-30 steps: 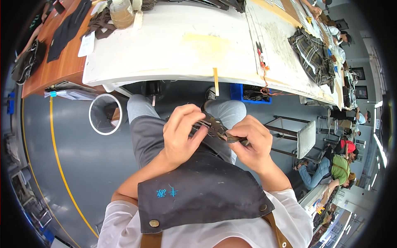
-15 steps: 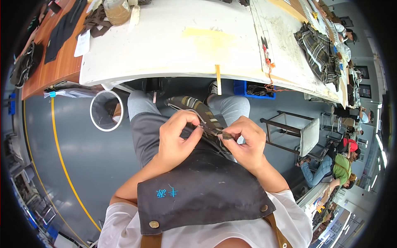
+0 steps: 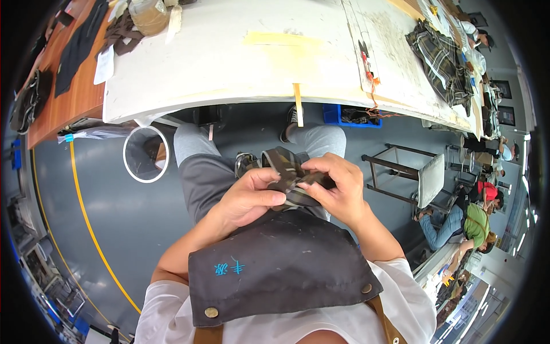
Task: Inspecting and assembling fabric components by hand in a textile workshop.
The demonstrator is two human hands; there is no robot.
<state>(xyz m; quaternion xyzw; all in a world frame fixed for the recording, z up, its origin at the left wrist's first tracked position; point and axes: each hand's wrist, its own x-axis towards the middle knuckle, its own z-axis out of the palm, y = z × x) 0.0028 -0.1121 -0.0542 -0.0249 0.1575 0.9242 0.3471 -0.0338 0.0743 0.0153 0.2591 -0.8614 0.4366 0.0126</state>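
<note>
Above my lap, both hands hold a dark plaid fabric piece (image 3: 285, 165) in brown, olive and pale stripes. My left hand (image 3: 252, 198) pinches its left side between thumb and fingers. On the other side, my right hand (image 3: 335, 186) grips the cloth with thumb and forefinger. The fabric is bunched and folded between them, and its lower part drops toward my dark apron (image 3: 275, 258). Exactly what lies under my fingertips is hidden.
Ahead stands a white worktable (image 3: 229, 69). On it lie red-handled snips (image 3: 365, 60) with orange thread and a plaid garment (image 3: 441, 60). A white-rimmed bin (image 3: 146, 155) is at left, a blue crate (image 3: 350, 116) under the table, a stool (image 3: 429, 180) at right. Other people sit farther right.
The plaid fabric has been turned and bunched up closer between my hands. My left fingers have moved from a tight pinch near its edge to a flatter hold.
</note>
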